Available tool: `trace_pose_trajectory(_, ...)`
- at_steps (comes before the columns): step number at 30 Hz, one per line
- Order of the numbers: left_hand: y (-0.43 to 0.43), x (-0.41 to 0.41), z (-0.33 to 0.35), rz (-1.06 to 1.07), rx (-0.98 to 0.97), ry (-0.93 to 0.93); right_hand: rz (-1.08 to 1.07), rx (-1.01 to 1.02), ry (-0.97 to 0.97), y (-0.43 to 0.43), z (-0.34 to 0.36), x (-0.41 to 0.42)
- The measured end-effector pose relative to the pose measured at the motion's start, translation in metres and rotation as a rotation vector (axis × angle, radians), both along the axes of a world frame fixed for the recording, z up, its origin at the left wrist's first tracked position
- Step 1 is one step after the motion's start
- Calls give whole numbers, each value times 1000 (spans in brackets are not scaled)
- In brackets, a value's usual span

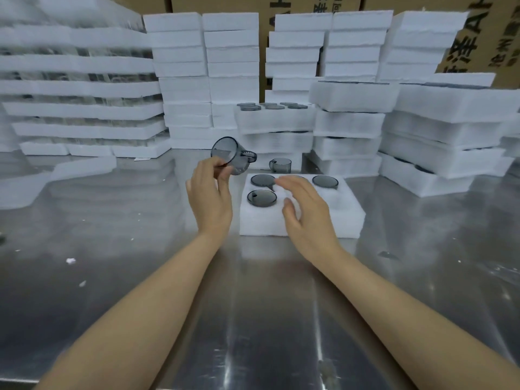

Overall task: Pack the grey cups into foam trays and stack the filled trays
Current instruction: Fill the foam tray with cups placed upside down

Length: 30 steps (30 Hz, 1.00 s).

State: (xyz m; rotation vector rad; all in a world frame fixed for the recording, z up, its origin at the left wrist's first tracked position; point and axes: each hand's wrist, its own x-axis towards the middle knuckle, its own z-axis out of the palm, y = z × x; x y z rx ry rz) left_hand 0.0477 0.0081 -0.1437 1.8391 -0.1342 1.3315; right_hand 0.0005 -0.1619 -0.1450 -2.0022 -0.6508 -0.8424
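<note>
Low in the frame, your forearms stretch over a steel table (pixel 267 319) toward the centre. Your left hand (pixel 209 192) pinches a grey cup (pixel 230 154) by its wall. The cup is tilted with its mouth toward you and its handle to the right, held in the air just left of the foam tray (pixel 346 218). Your right hand (pixel 306 212) hovers over the tray's middle, fingers spread and relaxed, gripping nothing. Three seated cups (pixel 261 197) show in the tray's pockets, two at its left and one at its far right.

The step in hand looks like filling this tray. The next move likely calls for righting the held cup and lowering it into a free pocket, handle lined up with the cut-out. Your right hand covers the middle pockets, so how many remain free cannot be told.

Just beyond the tray a loose cup (pixel 280 165) stands on the table. Behind it, filled trays (pixel 275 119) are stacked at centre and right. Farther back rise plain foam stacks (pixel 180 80) and cardboard boxes (pixel 478 38), their print cut off. The upper-left stacks (pixel 78 88) are too blurred to read.
</note>
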Motion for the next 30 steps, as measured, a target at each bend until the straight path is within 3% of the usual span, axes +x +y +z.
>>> trace_pose_trajectory(4,-4,-10,17,-95,316,-148,78,307,114,-6,11,0)
trace_pose_trajectory(8,-12,-11,16,-126,596,-282,155,88,36,-21,16,3)
trace_pose_trajectory(11,-14,-12,16,-152,622,-258,241,-66,18,-32,18,8)
trace_pose_trajectory(14,-15,-13,16,-179,649,-203,218,-30,1,-35,16,12)
trace_pose_trajectory(21,-17,-6,4,-266,307,87,-52,275,175,-41,22,18)
trace_pose_trajectory(25,-8,2,-3,-347,-13,218,80,521,459,-45,29,19)
trace_pose_trajectory(30,1,17,-12,-323,-248,372,62,521,546,-52,32,22)
